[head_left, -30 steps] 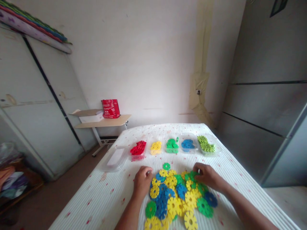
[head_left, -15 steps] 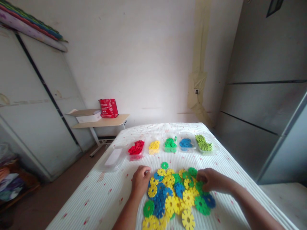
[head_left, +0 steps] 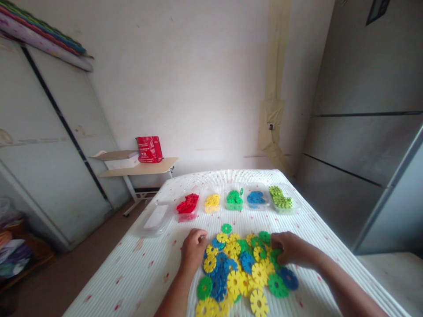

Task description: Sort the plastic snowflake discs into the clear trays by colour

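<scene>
A pile of flat plastic snowflake discs (head_left: 241, 273), yellow, blue and green, lies on the white dotted table (head_left: 139, 273) in front of me. My left hand (head_left: 193, 250) rests at the pile's left edge with its fingers curled down onto the discs. My right hand (head_left: 291, 249) sits on the pile's right side, fingers bent over green discs (head_left: 276, 255). What either hand holds, if anything, is hidden under the fingers.
A row of clear tubs stands farther back: red discs (head_left: 187, 205), yellow (head_left: 212, 201), green (head_left: 234, 199), blue (head_left: 256, 197), lime (head_left: 280, 197). An empty tub (head_left: 155, 219) sits at the left end. A side table with a red bag (head_left: 149, 149) stands by the wall.
The view shifted slightly. My right hand slid a little toward me and to the right over the green discs. The left hand has barely moved.
</scene>
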A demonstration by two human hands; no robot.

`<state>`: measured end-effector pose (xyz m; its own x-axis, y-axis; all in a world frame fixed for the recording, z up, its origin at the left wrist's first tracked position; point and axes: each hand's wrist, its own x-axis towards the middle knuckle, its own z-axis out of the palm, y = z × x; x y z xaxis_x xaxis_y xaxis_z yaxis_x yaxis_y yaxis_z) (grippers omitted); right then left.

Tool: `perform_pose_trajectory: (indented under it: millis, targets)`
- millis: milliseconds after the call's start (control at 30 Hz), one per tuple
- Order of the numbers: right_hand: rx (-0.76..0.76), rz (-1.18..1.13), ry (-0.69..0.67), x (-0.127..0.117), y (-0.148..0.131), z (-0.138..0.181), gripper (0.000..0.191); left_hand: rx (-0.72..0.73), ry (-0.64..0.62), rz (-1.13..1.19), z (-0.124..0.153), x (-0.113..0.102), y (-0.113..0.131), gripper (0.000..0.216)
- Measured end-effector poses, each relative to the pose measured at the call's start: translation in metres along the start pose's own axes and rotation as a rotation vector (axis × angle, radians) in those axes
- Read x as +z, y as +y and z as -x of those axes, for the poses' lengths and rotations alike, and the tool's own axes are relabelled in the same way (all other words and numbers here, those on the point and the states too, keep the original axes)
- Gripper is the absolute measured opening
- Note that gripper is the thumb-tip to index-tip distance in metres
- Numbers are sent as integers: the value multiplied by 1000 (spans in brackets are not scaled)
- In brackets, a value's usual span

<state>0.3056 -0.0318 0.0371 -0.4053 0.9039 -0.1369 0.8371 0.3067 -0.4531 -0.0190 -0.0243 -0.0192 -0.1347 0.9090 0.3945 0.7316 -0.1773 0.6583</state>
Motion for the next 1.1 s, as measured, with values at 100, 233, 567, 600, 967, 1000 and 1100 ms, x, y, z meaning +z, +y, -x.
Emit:
perform_pose_trajectory:
  millis: [100, 233, 567, 600, 967, 1000, 1100]
  targets:
    - [-24, -45, 40, -3, 1, 0, 20, 0, -7, -1, 0, 0, -1, 18]
    - [-73, -206, 12, -12, 0, 1, 13, -8, -12, 2, 0, 0, 0, 18]
    - [-18, -478, 128, -29, -31, -48, 7, -28, -24, -9, 0, 1, 2, 19]
    - [1, -466, 177, -32, -37, -61, 6, -29, -20, -5, -1, 1, 1, 19]
    - [-21, -264, 494, -29, -65, -98, 13, 1, -11, 92, 1, -1, -1, 18]
    - [-39, -239, 497, -24, -61, -89, 12, -2, -23, 99, 1, -2, 0, 18]
    - [-77, -160, 509, -6, -39, -62, 14, -14, -83, 116, 2, -4, 5, 17]
